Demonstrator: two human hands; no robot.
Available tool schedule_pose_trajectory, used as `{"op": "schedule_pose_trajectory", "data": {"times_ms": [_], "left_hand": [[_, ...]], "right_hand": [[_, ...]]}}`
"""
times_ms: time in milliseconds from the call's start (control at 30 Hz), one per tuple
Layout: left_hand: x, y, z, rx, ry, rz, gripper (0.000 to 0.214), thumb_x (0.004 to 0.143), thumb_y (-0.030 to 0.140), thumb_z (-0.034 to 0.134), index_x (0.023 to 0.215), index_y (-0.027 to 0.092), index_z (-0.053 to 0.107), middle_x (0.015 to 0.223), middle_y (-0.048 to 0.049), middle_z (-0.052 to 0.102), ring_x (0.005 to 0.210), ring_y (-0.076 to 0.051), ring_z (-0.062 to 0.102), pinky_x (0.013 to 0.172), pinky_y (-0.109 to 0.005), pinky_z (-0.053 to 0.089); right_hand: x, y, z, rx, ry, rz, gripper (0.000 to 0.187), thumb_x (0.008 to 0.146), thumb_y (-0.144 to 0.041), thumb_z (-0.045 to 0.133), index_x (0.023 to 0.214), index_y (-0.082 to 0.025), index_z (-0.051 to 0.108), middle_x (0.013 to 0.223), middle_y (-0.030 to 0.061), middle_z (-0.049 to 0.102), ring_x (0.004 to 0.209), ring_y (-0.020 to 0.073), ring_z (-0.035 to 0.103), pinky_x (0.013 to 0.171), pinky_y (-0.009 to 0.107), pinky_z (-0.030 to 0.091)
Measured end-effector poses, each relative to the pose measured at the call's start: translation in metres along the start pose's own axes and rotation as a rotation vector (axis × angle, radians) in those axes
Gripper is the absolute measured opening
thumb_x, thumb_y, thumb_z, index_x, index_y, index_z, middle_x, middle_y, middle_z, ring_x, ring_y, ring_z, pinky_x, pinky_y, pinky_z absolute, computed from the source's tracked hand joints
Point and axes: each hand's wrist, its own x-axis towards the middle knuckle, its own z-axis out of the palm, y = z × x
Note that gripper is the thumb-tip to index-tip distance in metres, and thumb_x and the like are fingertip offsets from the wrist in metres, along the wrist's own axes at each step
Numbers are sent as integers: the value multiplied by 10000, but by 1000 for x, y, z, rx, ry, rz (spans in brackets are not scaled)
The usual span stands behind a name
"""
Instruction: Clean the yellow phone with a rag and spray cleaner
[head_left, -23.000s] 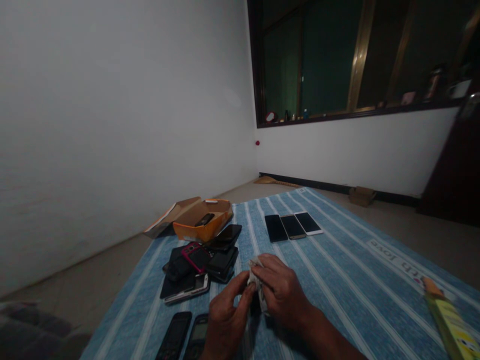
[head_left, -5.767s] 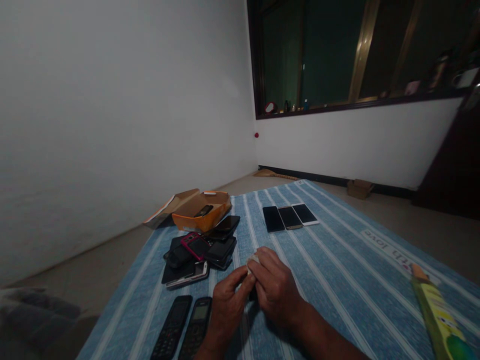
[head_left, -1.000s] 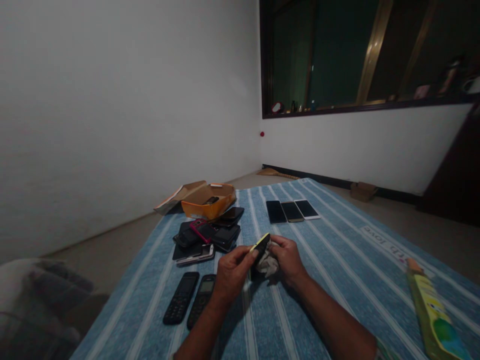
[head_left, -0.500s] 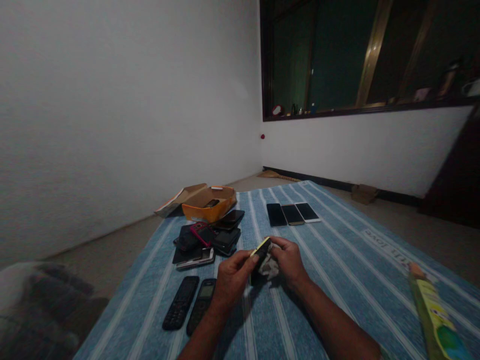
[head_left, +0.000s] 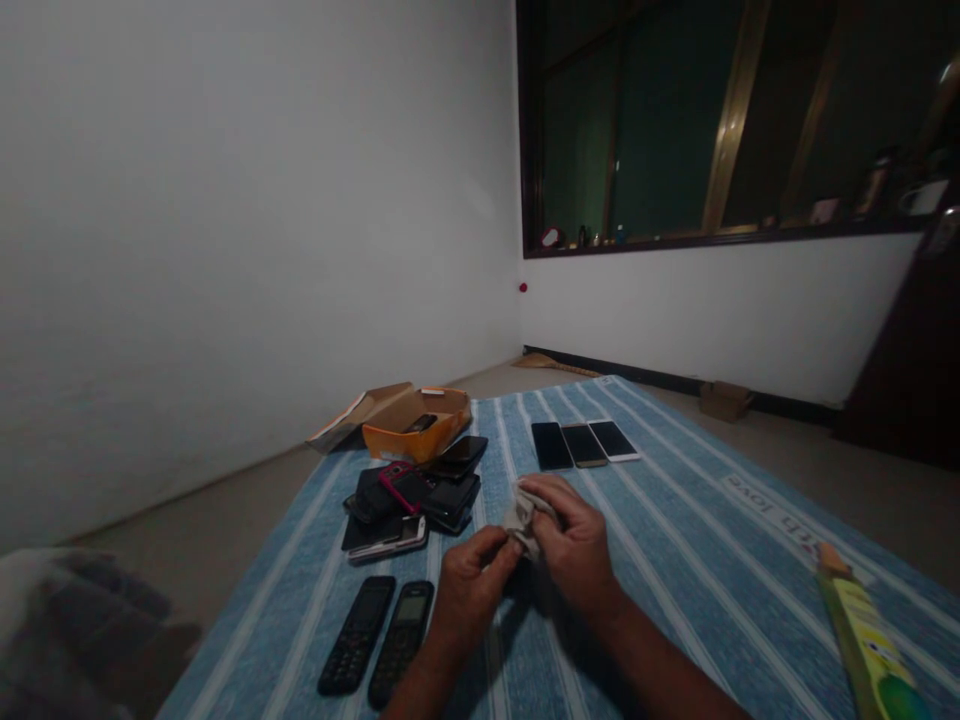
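Above the near middle of the striped table cover [head_left: 660, 590], my two hands meet on one pale cloth [head_left: 523, 515]. My left hand [head_left: 469, 585] has thumb and forefinger pinched together at the cloth's lower left edge. My right hand [head_left: 576, 540] has its fingers curled together and clamped on the cloth from the right. Anything inside the folds is hidden, can't tell.

Counts: two keypad phones side by side near my left forearm, one left [head_left: 356, 635] and one right [head_left: 402, 642]. Three flat phones in a row beyond my hands: black [head_left: 551, 446], gold-edged [head_left: 584, 446], white-edged [head_left: 615, 440]. One heap of phones [head_left: 450, 497] left of my hands, overlapping, total unclear; one pink-framed phone [head_left: 405, 487] on top, one silver-edged phone [head_left: 390, 540] at the near side. One orange box [head_left: 405, 443] behind the heap, lid flap open, one small dark phone [head_left: 422, 424] inside. One yellow-green packet [head_left: 870, 635] far right.

Materials: cloth soft, crumpled, matte. Table cover blue fabric, white stripes, lettered band. Box thin cardboard, brown inside. Keypad phones long, rounded corners, raised buttons; row phones flat rectangles, smooth dark screens.
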Motion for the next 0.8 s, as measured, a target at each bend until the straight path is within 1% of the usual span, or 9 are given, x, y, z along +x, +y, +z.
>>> {"op": "schedule_pose_trajectory", "data": {"times_ms": [133, 200, 333, 433, 533, 667, 800], "left_hand": [[-2, 2, 1, 21, -16, 13, 247, 760, 377, 654, 610, 184, 686, 552, 21, 575, 558, -145, 500, 567, -252, 413], [-2, 1, 0, 32, -10, 14, 247, 768, 369, 645, 609, 183, 680, 553, 23, 575, 557, -144, 498, 565, -250, 410], [-1, -2, -2, 37, 4, 0, 212, 769, 352, 630, 656, 184, 693, 579, 25, 593, 573, -147, 518, 568, -240, 414], [0, -6, -3, 45, 10, -14, 213, 765, 358, 621, 674, 183, 702, 605, 15, 620, 606, -162, 552, 596, -247, 436], [0, -9, -4, 55, 17, -17, 219, 771, 364, 613, 683, 184, 703, 624, 9, 637, 624, -170, 567, 615, -254, 447], [0, -13, -5, 57, 33, -12, 225, 777, 366, 605, 677, 186, 695, 631, 9, 636, 626, -169, 564, 621, -257, 450], [2, -14, -7, 53, 48, -14, 223, 766, 363, 605, 668, 185, 695, 621, 14, 626, 621, -165, 551, 609, -255, 444]], "right_hand": [[-4, 1, 4, -152, -100, -243, 415, 769, -11, 423, 977, -193, 734, 979, 89, 701, 987, 206, 638, 890, 355, 531], [-5, -3, 4, -208, -124, -292, 413, 772, 6, 403, 969, -183, 714, 956, 95, 682, 974, 212, 614, 881, 362, 520], [-6, -4, 2, -263, -197, -240, 387, 778, 14, 404, 972, -176, 679, 926, 87, 653, 909, 207, 586, 812, 333, 512], [-9, 3, 2, -319, -262, -178, 364, 770, 14, 411, 946, -185, 660, 912, 78, 633, 890, 211, 566, 787, 332, 496], [-10, 10, 2, -394, -336, -174, 322, 772, 5, 417, 919, -186, 630, 893, 77, 598, 875, 224, 533, 776, 357, 477], [-5, 9, -4, -472, -491, -231, 265, 801, -20, 427, 925, -188, 590, 901, 81, 551, 898, 245, 497, 790, 395, 462], [4, -2, -11, -417, -659, -222, 272, 829, -34, 437, 1015, -183, 569, 998, 94, 553, 961, 243, 496, 852, 403, 466]]}}
